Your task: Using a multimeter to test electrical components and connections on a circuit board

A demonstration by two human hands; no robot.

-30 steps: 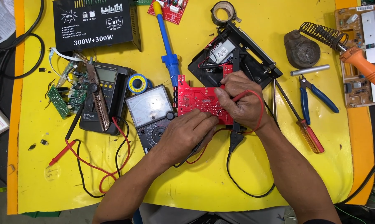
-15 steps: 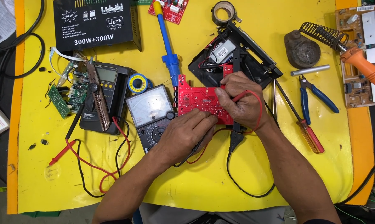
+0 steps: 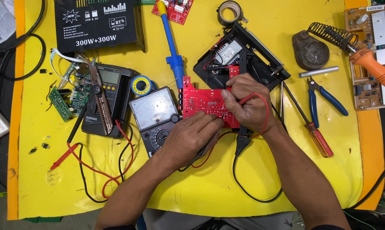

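A red circuit board (image 3: 201,102) lies at the middle of the yellow mat (image 3: 209,183). My right hand (image 3: 245,104) rests on the board's right part and grips a red test probe (image 3: 248,99) whose tip points down at the board. My left hand (image 3: 192,136) lies against the board's lower edge, fingers closed on a black test probe whose lead (image 3: 243,187) loops down across the mat. An analog multimeter (image 3: 156,117) sits just left of my left hand.
A digital multimeter (image 3: 109,98) with a loose red probe (image 3: 64,156) lies left. Blue desoldering pump (image 3: 172,47), solder spool (image 3: 141,85), black open chassis (image 3: 239,55), pliers (image 3: 322,100), screwdriver (image 3: 313,132), soldering iron (image 3: 373,70) on its stand and a black amplifier box (image 3: 96,23) surround the board.
Both hands stay on the red board. My right hand has shifted slightly, with the red probe still pressed at the board.
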